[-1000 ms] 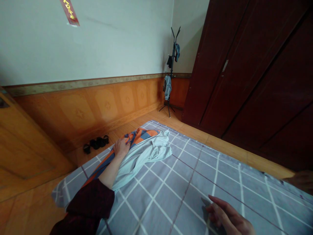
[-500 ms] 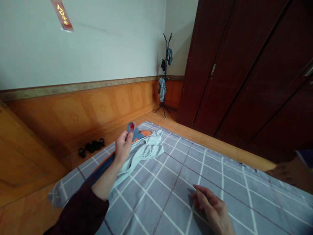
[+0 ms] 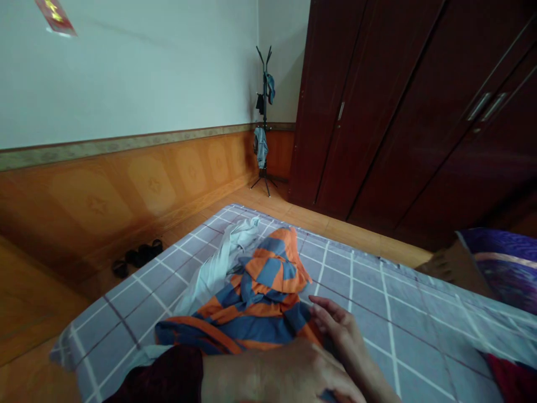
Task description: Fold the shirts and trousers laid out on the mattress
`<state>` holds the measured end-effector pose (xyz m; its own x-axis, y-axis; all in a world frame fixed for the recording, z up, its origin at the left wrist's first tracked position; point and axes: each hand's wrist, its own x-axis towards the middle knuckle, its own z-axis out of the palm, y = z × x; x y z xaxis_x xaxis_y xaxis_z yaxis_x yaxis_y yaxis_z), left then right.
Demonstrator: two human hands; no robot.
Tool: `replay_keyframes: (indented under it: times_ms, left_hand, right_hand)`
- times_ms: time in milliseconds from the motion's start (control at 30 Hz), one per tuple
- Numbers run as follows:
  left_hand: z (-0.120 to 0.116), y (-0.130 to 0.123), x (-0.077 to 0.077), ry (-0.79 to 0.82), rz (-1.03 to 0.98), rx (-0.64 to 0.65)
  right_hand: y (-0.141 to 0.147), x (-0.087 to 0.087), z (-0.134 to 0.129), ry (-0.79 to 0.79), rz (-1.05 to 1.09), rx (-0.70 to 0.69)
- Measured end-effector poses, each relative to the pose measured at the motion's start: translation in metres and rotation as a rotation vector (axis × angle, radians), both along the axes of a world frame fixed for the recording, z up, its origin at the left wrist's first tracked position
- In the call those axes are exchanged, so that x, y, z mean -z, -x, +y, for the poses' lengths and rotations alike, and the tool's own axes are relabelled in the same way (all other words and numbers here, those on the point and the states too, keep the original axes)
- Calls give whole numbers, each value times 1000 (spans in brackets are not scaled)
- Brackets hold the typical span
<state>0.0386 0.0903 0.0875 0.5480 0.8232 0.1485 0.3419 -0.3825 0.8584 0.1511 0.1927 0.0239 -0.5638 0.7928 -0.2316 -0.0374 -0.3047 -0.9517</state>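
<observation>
An orange-and-blue striped shirt lies rumpled on the middle of the checked bed sheet. My left hand reaches across its near part, back of the hand up, with a bit of the striped cloth showing at its curled fingers. Just right of the shirt is my right hand, fingers loosely stretched beside the cloth's edge; whether they touch it is unclear. A pale light-blue garment lies crumpled along the shirt's left side.
The bed has a grey sheet with white lines. A purple item and dark red cloth are at the right. Beyond stand a dark wardrobe and a coat rack. Dark shoes are on the floor.
My left hand has moved right and nearer, bringing the striped shirt off the pale garment to the bed's middle. The view has turned slightly right.
</observation>
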Motion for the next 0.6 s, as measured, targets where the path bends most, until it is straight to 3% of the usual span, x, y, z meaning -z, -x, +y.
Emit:
replay_keyframes:
  times_ms: [100,233,400,500,600]
  left_hand:
    - [15,32,-6,-6,46,-400]
    - [35,92,-6,-200,175,-827]
    - [43,147,12,-187,485,-803]
    - [44,153,12,-153,500,-904]
    - [41,139,-2,-161,383,-967]
  right_hand:
    - [2,5,0,-76,-7,-92]
    - [1,13,1,-112,-54,-100]
    - [1,16,0,-104,-54,-101]
    - [1,19,1,-94,-54,-90]
    - [2,20,0,-100,-31,-76]
